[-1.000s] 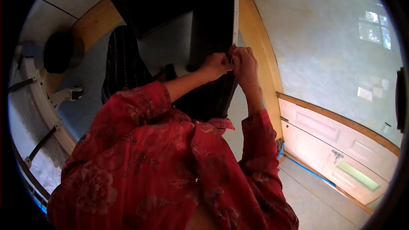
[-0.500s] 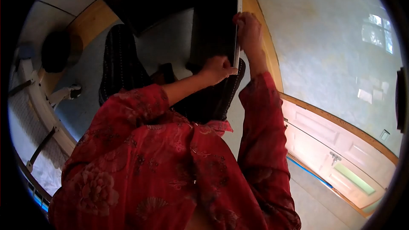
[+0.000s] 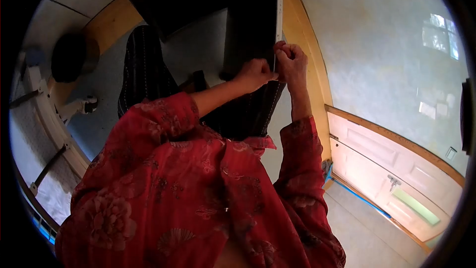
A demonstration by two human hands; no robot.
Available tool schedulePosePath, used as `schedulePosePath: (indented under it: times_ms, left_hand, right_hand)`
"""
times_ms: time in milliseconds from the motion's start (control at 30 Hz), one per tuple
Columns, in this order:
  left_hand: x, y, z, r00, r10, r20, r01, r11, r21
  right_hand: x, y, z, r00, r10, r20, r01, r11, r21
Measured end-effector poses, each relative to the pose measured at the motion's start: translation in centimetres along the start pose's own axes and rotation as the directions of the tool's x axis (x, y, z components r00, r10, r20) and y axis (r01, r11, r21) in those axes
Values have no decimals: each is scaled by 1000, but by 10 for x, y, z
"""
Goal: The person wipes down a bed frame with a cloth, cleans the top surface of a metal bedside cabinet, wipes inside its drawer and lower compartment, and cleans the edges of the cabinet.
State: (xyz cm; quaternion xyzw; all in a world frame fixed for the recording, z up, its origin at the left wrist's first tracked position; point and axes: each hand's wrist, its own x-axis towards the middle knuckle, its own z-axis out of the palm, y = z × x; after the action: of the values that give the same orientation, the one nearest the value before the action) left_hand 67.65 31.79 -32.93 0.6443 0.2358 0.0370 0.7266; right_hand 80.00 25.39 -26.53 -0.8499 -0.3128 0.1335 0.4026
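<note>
A large dark panel or board (image 3: 248,25) stands in front of my knees, with a narrow pale strip (image 3: 279,10) along its right edge. My left hand (image 3: 254,75) is closed at the lower end of this strip, thumb and forefinger pinched together at its tip. Close beside it, my right hand (image 3: 292,62) is also closed, its bent fingers pinching the strip a little higher up. A small reddish spot shows at the right fingertips; I cannot tell what it is. Dark trousers with dotted stripes (image 3: 144,64) cover my legs on both sides of the panel's lower part.
A glossy pale wall (image 3: 367,34) with wooden trim (image 3: 297,10) rises on the right. A white door (image 3: 377,168) is at lower right. On the left stand a dark round container (image 3: 67,58) and a whitish frame (image 3: 49,114) with dark bars.
My right hand has slid down along the panel's edge, close to my left hand. My left hand stays at the strip's lower end, shifted slightly up.
</note>
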Motion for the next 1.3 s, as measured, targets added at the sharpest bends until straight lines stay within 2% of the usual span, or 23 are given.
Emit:
schedulePosePath:
  times_ms: [67,100,167,200,267,300,367,400,467,600,700,800,867,933,967,1000,1100,1167,1300]
  left_hand:
    - [4,0,3,1000,-21,-9,21,1000,-5]
    - [5,0,3,999,-43,-28,42,999,-16]
    - [3,6,0,999,-41,-6,41,999,-18]
    - [1,9,-3,999,-38,13,39,999,-19]
    - [1,8,-5,999,-35,14,35,999,-9]
    - [1,8,-5,999,-28,19,28,1000,4]
    - [1,6,-6,1000,-10,18,10,1000,5]
    - [2,7,-6,1000,12,16,-12,1000,8]
    - [2,11,-9,1000,-7,24,6,1000,14]
    - [-1,16,-13,999,-22,39,22,1000,16]
    - [-1,13,-12,999,-38,36,38,999,7]
    - [1,10,-11,999,-23,36,23,1000,-10]
    - [3,11,-10,999,-28,35,28,1000,8]
    - [2,8,-5,999,-35,42,34,999,27]
    - [5,4,-1,1000,-22,-7,22,1000,5]
    - [6,2,2,998,-11,-56,10,1000,-19]
    - [6,3,0,998,-31,-57,32,999,22]
    - [4,11,-7,999,-17,-35,19,999,43]
    - [1,6,-9,1000,14,-9,-14,999,29]
  right_hand:
    - [2,-3,-6,991,112,74,-115,993,40]
    - [4,-1,-7,991,115,70,-118,992,39]
    - [12,2,-4,959,261,110,-272,957,104]
    - [14,5,0,959,261,114,-273,957,102]
    - [16,7,10,993,115,6,-115,993,-14]
    - [14,3,12,993,116,8,-116,993,-16]
    - [6,-5,13,992,-63,-107,48,988,-144]
    - [4,0,13,993,-62,-103,46,988,-148]
    - [2,4,16,980,-173,-102,159,979,-131]
    - [2,-11,11,975,-199,-94,185,972,-142]
    - [14,-11,10,989,-139,-47,128,974,-188]
    - [25,-14,8,982,-190,-11,182,953,-244]
    - [34,-20,5,980,-183,79,199,904,-378]
    - [43,-19,5,972,-218,84,234,897,-375]
    - [48,-19,5,961,-264,87,277,886,-372]
    - [52,-20,5,962,-260,84,273,886,-376]
    - [50,-22,6,979,-177,98,201,908,-367]
    - [38,-22,5,929,-335,156,369,836,-406]
    - [36,-22,7,933,-295,206,357,830,-428]
